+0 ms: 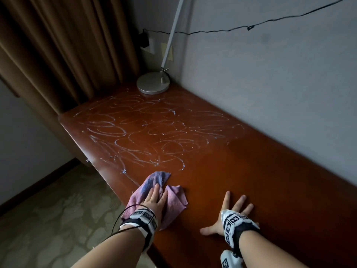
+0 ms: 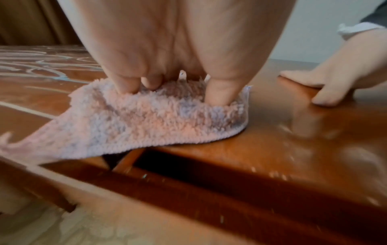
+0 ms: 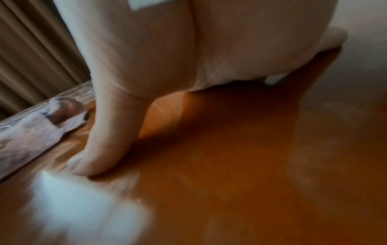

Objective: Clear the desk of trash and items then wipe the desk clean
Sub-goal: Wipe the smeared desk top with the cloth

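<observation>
A pink-purple fluffy cloth (image 1: pixel 174 206) lies on the red-brown wooden desk (image 1: pixel 251 171) near its front edge. My left hand (image 1: pixel 155 197) presses flat on the cloth, fingers straight and pointing away from me. In the left wrist view the fingertips (image 2: pixel 125 86) and thumb dig into the cloth (image 2: pixel 159 122). My right hand (image 1: pixel 234 208) lies flat on bare wood to the right, fingers spread, holding nothing. In the right wrist view, which is blurred, its thumb (image 3: pixel 100 149) touches the desk (image 3: pixel 230 165). White looping streaks (image 1: pixel 144 132) cover the desk's far left part, ahead of the cloth.
A silver lamp base (image 1: pixel 153 83) stands in the far corner, its arm (image 1: pixel 172 35) leaning up the wall. A black cable (image 1: pixel 251 27) runs along the wall from a plug (image 1: pixel 144 40). A brown curtain (image 1: pixel 67 45) hangs at the left end. Patterned floor (image 1: pixel 58 209) lies below.
</observation>
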The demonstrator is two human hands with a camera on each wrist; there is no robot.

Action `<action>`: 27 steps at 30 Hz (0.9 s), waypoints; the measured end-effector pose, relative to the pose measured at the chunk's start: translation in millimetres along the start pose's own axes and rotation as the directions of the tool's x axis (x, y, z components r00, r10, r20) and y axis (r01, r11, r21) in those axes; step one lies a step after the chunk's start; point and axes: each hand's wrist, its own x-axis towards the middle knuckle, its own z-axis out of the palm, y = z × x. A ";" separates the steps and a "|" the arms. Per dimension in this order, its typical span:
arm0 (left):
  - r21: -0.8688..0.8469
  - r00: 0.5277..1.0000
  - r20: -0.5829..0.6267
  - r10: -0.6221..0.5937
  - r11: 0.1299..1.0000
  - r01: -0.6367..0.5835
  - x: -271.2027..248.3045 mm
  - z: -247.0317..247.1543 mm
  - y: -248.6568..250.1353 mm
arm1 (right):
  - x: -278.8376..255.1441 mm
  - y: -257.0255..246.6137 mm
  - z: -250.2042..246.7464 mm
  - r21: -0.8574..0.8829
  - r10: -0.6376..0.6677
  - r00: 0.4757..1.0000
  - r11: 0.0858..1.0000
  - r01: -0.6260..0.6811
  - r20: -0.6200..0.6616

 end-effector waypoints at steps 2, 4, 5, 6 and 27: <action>0.007 1.000 -0.005 -0.001 1.000 0.001 -9.1 11.1 -9.6 | -0.1 0.3 -1.2 -0.001 -0.003 1.000 1.000 0.003 0.007; 0.018 1.000 -0.003 -0.003 1.000 0.003 -12.5 14.8 -16.3 | -0.1 -0.2 -0.4 -0.008 -0.007 1.000 1.000 0.007 0.006; 0.021 1.000 -0.003 -0.008 1.000 0.008 -10.9 13.5 -16.6 | 0.0 0.0 -0.4 -0.010 -0.005 1.000 1.000 0.005 0.003; 0.017 1.000 -0.007 -0.019 1.000 0.019 -6.7 11.3 -15.9 | 0.9 0.1 -0.1 -0.012 -0.003 1.000 1.000 0.003 -0.001; 0.013 0.999 -0.030 -0.025 1.000 0.025 31.5 -29.2 12.7 | 11.0 -3.3 5.6 -0.014 0.028 1.000 1.000 -0.028 -0.014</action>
